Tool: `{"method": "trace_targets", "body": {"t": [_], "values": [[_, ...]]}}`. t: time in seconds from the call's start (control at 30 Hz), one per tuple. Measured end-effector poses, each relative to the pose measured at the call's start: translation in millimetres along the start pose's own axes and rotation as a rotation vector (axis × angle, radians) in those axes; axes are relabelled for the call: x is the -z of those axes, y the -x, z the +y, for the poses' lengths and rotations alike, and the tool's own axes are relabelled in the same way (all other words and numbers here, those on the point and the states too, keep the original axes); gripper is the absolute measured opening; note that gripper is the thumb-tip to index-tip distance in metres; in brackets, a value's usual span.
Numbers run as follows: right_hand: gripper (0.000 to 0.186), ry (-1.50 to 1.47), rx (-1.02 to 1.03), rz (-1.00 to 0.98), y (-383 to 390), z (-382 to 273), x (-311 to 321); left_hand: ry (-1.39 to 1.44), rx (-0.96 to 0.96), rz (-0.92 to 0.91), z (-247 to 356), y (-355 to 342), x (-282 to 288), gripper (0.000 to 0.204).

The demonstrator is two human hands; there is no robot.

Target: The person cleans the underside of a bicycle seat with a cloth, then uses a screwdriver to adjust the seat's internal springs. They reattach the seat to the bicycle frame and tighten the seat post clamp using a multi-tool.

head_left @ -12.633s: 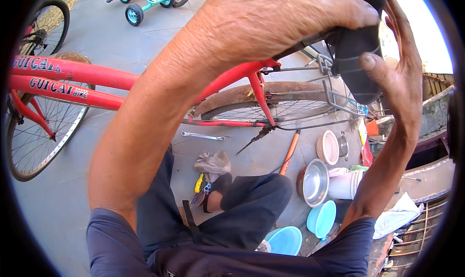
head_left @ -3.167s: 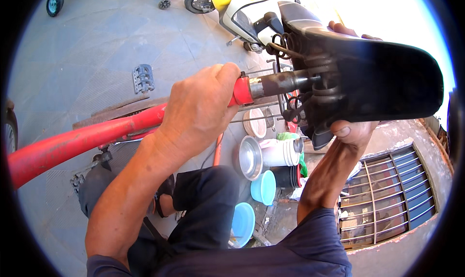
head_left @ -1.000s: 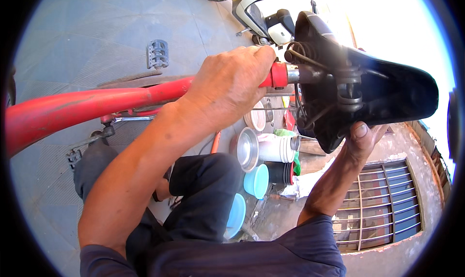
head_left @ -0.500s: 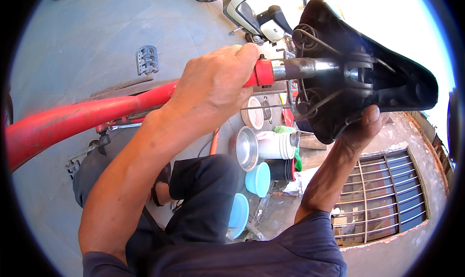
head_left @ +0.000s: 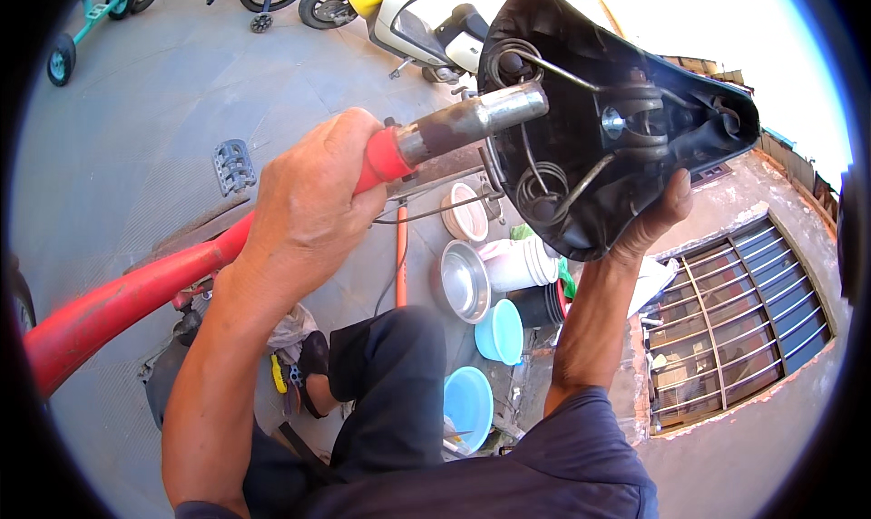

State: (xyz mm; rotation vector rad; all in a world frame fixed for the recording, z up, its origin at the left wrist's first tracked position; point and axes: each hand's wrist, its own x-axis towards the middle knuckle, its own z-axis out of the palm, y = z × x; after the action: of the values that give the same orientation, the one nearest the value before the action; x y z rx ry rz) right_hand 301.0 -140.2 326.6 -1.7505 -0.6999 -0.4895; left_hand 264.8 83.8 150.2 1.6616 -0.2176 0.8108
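My left hand (head_left: 313, 201) is closed round the top of the red bicycle frame tube (head_left: 136, 297), just below the bare metal seat post (head_left: 490, 111). My right hand (head_left: 662, 209) grips the black saddle (head_left: 608, 56) at its lower edge. The saddle is turned so that its underside faces the camera, showing coiled springs (head_left: 543, 192) and a round metal clamp (head_left: 635, 120). The post's upper end is out of that clamp and lies in front of the saddle's springs.
A scooter (head_left: 408, 24), small cycles (head_left: 95, 15) and a loose pedal (head_left: 234, 165) are above. Buckets (head_left: 515, 269), a steel basin (head_left: 461, 281), blue tubs (head_left: 467, 406) and an orange pole (head_left: 402, 256) lie below. A barred window (head_left: 735, 319) is at right, tools (head_left: 278, 372) by my foot.
The saddle has come off the seat post, leaving its clamp exposed and the post's end visible. My left hand and the red tube have shifted left and down; the saddle has moved left.
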Motion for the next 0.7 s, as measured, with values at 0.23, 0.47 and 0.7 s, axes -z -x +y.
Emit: {"method": "trace_targets", "body": {"t": [0.23, 0.47, 0.7], "values": [[0.096, -0.262, -0.006, 0.001, 2.6, 5.0, -3.5, 0.008, 0.041, -0.043, -2.2, 1.2, -0.9, 0.030], [0.099, -0.060, 0.001, 0.026, 3.8, 16.8, 12.8, 0.011, -0.002, -0.029, -3.5, 0.5, -1.0, 0.031], [0.098, 0.075, 0.101, -0.064, -4.6, 7.2, -8.4, -0.027, -0.019, -0.022, -6.3, 1.7, -1.1, 0.032]]}}
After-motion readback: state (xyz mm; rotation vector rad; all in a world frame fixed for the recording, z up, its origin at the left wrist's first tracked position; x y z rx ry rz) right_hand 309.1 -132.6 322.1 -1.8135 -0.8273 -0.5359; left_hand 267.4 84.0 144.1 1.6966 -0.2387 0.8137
